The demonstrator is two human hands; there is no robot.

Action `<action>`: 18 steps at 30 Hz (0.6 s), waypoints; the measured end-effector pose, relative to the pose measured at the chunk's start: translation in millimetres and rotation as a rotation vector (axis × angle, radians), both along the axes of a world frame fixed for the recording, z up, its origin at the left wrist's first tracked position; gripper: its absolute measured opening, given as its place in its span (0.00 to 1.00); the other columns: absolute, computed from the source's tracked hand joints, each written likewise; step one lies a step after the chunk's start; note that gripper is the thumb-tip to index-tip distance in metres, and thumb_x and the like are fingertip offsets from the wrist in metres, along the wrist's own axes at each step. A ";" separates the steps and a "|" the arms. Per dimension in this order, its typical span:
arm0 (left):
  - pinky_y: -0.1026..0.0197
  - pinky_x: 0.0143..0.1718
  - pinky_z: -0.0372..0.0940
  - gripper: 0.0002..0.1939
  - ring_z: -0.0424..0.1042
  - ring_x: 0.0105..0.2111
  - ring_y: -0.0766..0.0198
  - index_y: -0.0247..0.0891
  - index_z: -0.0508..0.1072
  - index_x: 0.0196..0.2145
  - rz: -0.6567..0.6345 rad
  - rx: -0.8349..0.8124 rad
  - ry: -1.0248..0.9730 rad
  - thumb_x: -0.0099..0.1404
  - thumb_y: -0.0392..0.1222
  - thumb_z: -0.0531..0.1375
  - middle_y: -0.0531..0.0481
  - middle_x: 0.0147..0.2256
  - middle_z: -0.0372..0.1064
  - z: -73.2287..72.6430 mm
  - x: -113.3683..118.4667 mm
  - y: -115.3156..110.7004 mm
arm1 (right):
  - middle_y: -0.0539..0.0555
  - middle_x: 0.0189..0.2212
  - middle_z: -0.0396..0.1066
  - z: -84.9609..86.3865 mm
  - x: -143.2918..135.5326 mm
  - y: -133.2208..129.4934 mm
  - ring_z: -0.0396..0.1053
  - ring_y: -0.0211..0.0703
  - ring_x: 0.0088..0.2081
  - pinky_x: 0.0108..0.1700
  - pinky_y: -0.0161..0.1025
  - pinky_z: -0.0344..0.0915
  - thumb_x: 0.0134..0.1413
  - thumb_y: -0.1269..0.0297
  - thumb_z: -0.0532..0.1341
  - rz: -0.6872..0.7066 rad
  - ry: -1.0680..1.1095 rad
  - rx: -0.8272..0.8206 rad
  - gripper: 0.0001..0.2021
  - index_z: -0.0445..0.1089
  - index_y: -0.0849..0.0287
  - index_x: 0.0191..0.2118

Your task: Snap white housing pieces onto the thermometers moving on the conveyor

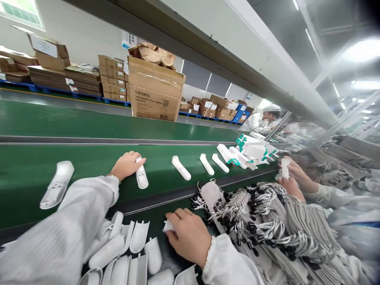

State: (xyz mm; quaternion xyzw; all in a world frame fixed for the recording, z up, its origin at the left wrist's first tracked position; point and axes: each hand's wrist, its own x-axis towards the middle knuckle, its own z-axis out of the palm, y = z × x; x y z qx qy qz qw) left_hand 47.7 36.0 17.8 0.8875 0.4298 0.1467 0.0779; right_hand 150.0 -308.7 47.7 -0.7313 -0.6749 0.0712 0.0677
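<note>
R hand (pixel 190 233) grips 1 white piece (pixel 168 226); L hand (pixel 127 164) clasps 1 of 4 thermometers (pixel 141 176) on belt (pixel 89 162)

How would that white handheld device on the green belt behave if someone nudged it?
The white device under the left hand looks like rigid, smooth plastic, so it would probably slide. Its rounded body might rock or roll slightly. It seems light, like its neighbour.

Bare left hand (pixel 127 165) and right hand (pixel 187 234), no gloves. White, finely striped long sleeves (pixel 68 233), gathered with elastic at the cuffs.
</note>
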 end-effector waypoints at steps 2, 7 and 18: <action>0.54 0.51 0.63 0.20 0.69 0.48 0.52 0.40 0.74 0.39 0.020 0.032 -0.035 0.67 0.55 0.50 0.45 0.45 0.73 -6.9 5.0 -4.7 | 0.57 0.45 0.73 -1.4 4.7 6.9 0.70 0.54 0.46 0.42 0.45 0.69 0.53 0.68 0.61 0.017 0.020 0.006 0.21 0.69 0.54 0.54; 0.55 0.51 0.63 0.20 0.70 0.47 0.52 0.41 0.74 0.37 0.007 0.066 -0.031 0.67 0.54 0.48 0.42 0.43 0.73 -8.8 19.8 -16.4 | 0.57 0.46 0.73 -5.5 12.6 50.2 0.70 0.51 0.48 0.51 0.43 0.66 0.55 0.67 0.61 -0.075 0.201 0.162 0.21 0.67 0.56 0.55; 0.54 0.45 0.65 0.17 0.72 0.42 0.52 0.37 0.73 0.36 0.018 0.095 -0.138 0.66 0.52 0.51 0.42 0.38 0.74 -16.2 44.3 -28.2 | 0.58 0.40 0.76 -32.1 16.5 140.2 0.72 0.49 0.43 0.44 0.39 0.65 0.60 0.57 0.62 -0.187 0.034 0.217 0.14 0.71 0.59 0.48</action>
